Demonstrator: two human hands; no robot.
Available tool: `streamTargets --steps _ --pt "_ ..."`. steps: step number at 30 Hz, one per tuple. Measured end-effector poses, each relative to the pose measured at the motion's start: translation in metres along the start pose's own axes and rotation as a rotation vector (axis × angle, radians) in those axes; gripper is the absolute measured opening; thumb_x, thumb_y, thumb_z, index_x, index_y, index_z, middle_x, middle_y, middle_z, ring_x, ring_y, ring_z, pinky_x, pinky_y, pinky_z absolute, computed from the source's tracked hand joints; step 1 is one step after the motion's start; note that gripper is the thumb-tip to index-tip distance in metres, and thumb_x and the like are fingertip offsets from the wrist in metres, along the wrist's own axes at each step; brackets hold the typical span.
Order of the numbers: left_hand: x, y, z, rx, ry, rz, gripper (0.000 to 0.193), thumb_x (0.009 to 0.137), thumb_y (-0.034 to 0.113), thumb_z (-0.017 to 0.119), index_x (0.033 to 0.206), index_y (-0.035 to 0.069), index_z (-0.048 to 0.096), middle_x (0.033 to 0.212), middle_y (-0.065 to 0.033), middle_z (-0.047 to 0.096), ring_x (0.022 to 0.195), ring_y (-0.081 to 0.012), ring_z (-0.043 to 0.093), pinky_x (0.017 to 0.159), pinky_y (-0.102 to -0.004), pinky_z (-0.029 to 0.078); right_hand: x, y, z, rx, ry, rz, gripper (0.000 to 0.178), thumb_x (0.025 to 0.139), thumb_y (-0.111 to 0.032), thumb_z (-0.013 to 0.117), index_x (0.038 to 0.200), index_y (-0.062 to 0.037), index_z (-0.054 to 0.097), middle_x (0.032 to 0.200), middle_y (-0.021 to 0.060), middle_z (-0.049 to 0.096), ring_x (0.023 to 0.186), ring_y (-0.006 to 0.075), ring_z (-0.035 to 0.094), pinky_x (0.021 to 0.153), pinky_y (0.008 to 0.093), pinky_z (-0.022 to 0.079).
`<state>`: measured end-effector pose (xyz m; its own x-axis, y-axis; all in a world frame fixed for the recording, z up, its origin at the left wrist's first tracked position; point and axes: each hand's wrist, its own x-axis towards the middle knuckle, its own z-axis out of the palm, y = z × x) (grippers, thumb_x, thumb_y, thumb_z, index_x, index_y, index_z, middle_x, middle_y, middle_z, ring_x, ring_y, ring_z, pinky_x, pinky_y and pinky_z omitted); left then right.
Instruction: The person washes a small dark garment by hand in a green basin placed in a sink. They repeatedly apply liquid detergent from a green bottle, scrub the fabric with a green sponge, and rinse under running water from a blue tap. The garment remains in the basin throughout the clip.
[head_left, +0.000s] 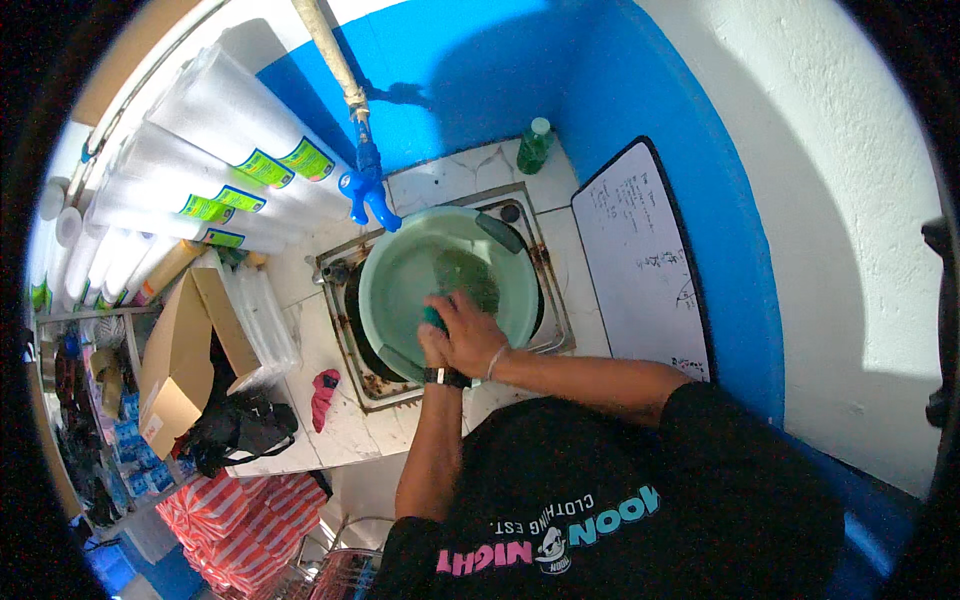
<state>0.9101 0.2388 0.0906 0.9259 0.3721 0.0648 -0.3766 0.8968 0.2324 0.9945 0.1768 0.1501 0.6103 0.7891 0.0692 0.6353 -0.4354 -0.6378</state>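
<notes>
My two hands are together over the near part of a pale green basin (385, 270) that sits on a metal-rimmed square fixture (557, 300). My left hand (434, 350) is partly covered by my right hand (470, 338). Both are closed round a small dark green thing (434, 318), soft-looking, its kind unclear. Most of it is hidden by my fingers. Inside the basin, just beyond my hands, is a dark patch (470, 275); whether it is cloth, water or shadow I cannot tell. A blue tap (367, 192) hangs over the basin's far left rim.
Tall white foam rolls (235, 115) stand at the left. Below them are an open cardboard box (180, 350), a black bag (245, 430) and a crumpled pink cloth (324, 398). A green bottle (535, 148) stands at the back; a whiteboard (640, 250) leans along the right wall.
</notes>
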Motion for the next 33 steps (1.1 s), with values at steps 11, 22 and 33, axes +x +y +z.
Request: streamTargets --steps 11,22,33 --pt "0.009 -0.006 0.017 0.327 0.457 -0.066 0.044 0.1 0.037 0.037 0.131 0.01 0.052 0.13 -0.0089 0.057 0.122 -0.028 0.053 0.103 -0.0441 0.043 0.014 -0.018 -0.033 0.14 0.026 0.154 0.043 0.096 -0.037 0.056 0.128 -0.0094 0.053 0.125 0.0255 0.056 0.116 0.0448 0.055 0.094 0.0526 0.048" --pt "0.006 -0.006 0.016 0.341 0.377 -0.06 0.047 0.1 0.038 0.038 0.136 0.008 0.047 0.135 -0.0109 0.053 0.126 -0.0308 0.05 0.105 -0.0476 0.042 0.001 -0.011 -0.015 0.082 0.033 0.087 0.049 0.094 -0.04 0.058 0.13 -0.0083 0.051 0.124 0.0241 0.056 0.116 0.0429 0.053 0.097 0.0511 0.044" --pt "0.009 -0.004 -0.003 0.133 0.447 -0.058 0.041 0.102 0.03 0.044 0.133 0.005 0.05 0.129 -0.0102 0.058 0.12 -0.0275 0.054 0.102 -0.0434 0.044 0.023 0.022 0.014 0.301 -0.051 0.378 0.054 0.091 -0.039 0.062 0.135 -0.0101 0.05 0.145 0.027 0.042 0.132 0.0465 0.042 0.112 0.0556 0.031"
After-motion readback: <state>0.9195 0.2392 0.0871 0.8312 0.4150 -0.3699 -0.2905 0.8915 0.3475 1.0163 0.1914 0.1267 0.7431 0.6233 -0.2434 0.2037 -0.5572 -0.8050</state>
